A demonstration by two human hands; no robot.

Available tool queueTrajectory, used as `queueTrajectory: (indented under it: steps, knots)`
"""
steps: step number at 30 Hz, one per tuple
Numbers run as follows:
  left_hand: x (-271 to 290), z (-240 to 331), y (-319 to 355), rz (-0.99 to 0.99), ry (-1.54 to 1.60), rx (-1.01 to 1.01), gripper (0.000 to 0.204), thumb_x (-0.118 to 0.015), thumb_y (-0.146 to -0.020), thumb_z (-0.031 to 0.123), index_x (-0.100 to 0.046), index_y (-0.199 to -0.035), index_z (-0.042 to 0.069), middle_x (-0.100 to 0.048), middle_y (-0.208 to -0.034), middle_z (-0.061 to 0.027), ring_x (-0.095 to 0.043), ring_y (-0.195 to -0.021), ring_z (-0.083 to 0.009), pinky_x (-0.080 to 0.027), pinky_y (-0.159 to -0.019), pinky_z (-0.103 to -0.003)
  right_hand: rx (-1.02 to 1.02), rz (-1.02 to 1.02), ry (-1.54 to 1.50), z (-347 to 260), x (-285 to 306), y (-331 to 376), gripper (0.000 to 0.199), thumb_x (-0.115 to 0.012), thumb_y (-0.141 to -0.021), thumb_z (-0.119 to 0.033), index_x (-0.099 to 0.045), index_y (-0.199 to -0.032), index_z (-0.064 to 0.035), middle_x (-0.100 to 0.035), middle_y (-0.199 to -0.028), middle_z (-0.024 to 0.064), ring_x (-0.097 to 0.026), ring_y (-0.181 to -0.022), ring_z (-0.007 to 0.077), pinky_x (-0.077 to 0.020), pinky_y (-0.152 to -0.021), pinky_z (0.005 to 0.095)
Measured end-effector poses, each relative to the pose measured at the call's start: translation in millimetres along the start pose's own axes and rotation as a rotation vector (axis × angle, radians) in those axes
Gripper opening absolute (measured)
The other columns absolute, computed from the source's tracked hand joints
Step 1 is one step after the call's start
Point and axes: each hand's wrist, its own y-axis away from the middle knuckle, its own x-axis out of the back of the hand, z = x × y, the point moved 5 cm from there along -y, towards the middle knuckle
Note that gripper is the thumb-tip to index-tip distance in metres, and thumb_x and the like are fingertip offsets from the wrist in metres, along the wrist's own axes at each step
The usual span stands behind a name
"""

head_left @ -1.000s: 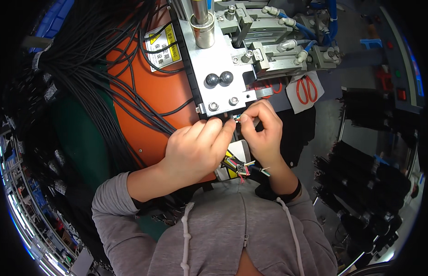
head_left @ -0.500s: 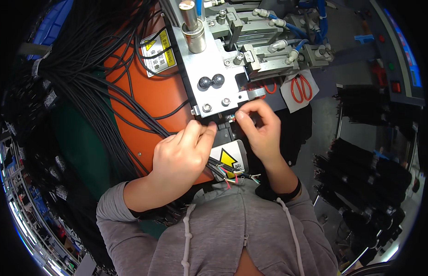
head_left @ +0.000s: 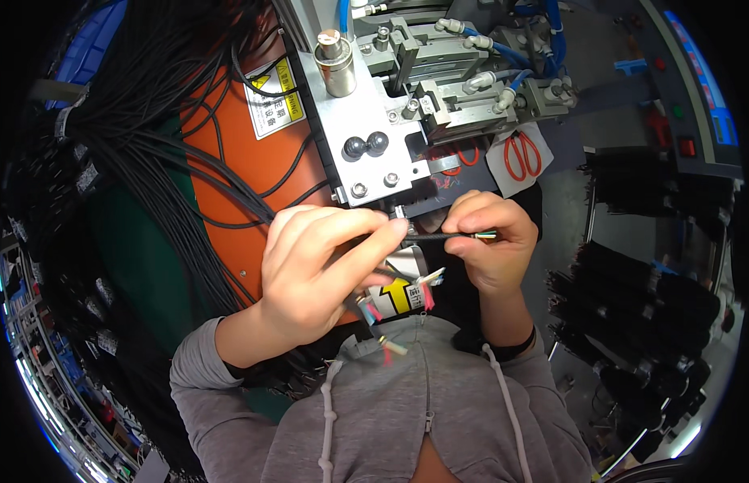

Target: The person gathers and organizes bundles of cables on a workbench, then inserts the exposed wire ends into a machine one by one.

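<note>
A black cable (head_left: 429, 237) stretches between my hands just in front of the metal machine block (head_left: 358, 105). My left hand (head_left: 314, 262) pinches it between thumb and forefinger. My right hand (head_left: 497, 245) is closed on the cable near its end, where thin stripped wires (head_left: 485, 235) stick out, green and pale ones among them. Below my left hand hang more cable ends with coloured wires (head_left: 431, 291), blurred by motion. They pass in front of a white label with a yellow arrow (head_left: 399, 298). What the left palm covers is hidden.
A thick bundle of black cables (head_left: 157, 153) runs over the orange plate (head_left: 226, 173) on the left. Pneumatic cylinders (head_left: 463, 60) with blue hoses stand behind. Red-handled scissors (head_left: 522, 155) lie at the right. Further right, more black cable bundles (head_left: 632, 298) hang on a rack.
Both hands have drawn back from the machine's front edge, and the right has moved outward. A cable now shows stretched between them. The other loose wire ends have swung.
</note>
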Motion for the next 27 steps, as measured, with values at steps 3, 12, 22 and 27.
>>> queueTrajectory:
  steps: [3, 12, 22, 27]
  knots:
    - [1, -1, 7, 0.064, 0.143, 0.078, 0.027, -0.077, -0.073, 0.011, -0.07, -0.096, 0.0, -0.06, -0.076, -0.0081, -0.06, -0.06, -0.0177, -0.047, -0.052, -0.027, 0.012, -0.134, 0.176, -4, -15, -4, 0.025, -0.078, -0.069, 0.007, -0.066, -0.091, 0.0038, -0.069, -0.089, 0.0151, -0.066, -0.079, 0.0213, -0.052, -0.071, 0.0292]
    - [-10, -5, 6, 0.041, 0.136, 0.034, 0.027, -0.07, -0.071, -0.003, -0.067, -0.097, -0.003, -0.061, -0.076, -0.0092, -0.061, -0.06, -0.0177, -0.047, -0.049, -0.027, -0.058, 0.139, 0.147, 7, -22, -1, 0.024, -0.078, -0.07, 0.005, -0.067, -0.091, 0.0035, -0.067, -0.086, 0.0134, -0.065, -0.077, 0.0196, -0.0514, -0.068, 0.028]
    - [-13, -7, 7, -0.053, 0.246, 0.121, 0.025, -0.07, -0.064, -0.003, -0.065, -0.089, -0.002, -0.056, -0.072, -0.0071, -0.057, -0.057, -0.0179, -0.042, -0.046, -0.029, 0.223, -0.074, 0.432, -3, -24, -11, 0.023, -0.083, -0.069, -0.012, -0.066, -0.082, -0.0031, -0.061, -0.077, 0.0063, -0.058, -0.07, 0.0183, -0.0457, -0.062, 0.0285]
    - [-10, -6, 10, -0.068, -0.022, 0.095, 0.029, -0.072, -0.061, -0.002, -0.065, -0.089, -0.002, -0.054, -0.074, -0.0057, -0.056, -0.058, -0.0178, -0.041, -0.046, -0.029, 0.299, -0.245, 0.903, -21, -29, -19, 0.024, -0.084, -0.066, -0.011, -0.064, -0.078, -0.0053, -0.06, -0.072, 0.0043, -0.057, -0.068, 0.0181, -0.0451, -0.061, 0.0288]
